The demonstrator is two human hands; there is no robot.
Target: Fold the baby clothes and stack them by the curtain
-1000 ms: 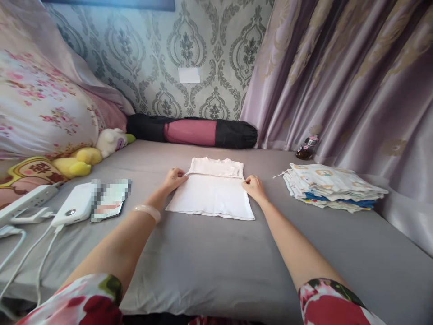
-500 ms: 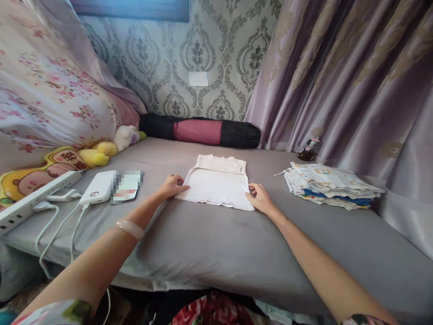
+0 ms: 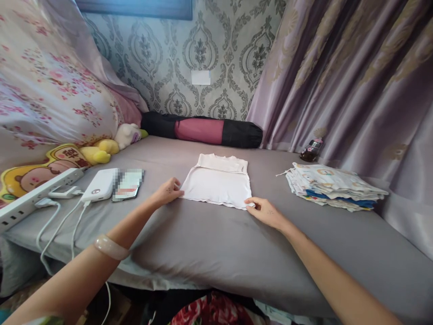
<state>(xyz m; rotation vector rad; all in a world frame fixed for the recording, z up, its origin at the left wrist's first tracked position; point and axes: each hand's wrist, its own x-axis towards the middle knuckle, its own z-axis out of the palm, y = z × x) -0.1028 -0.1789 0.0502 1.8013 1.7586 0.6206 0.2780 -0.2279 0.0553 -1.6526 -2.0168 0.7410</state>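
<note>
A white garment [image 3: 216, 183], small and shirt-like, lies flat on the grey bed sheet [image 3: 189, 253], with a crosswise fold line near its far end. My left hand [image 3: 170, 190] pinches its near left corner between thumb and fingers. At the near right corner, my right hand [image 3: 265, 211] grips the hem, and a bit of cloth shows at the fingertips. A pale bangle [image 3: 111, 247] circles my left forearm.
To the right sits a stack of folded cloths [image 3: 333, 187], with a dark bottle [image 3: 311, 150] behind it. On the left are a phone [image 3: 128, 185], a white power bank [image 3: 100, 185], a power strip [image 3: 40, 196] and plush toys [image 3: 98, 151]. A long black-and-pink bag [image 3: 199, 131] lies along the wall.
Both hands have slid nearer along the garment's sides to its two near corners. My right hand has taken hold of the hem corner.
</note>
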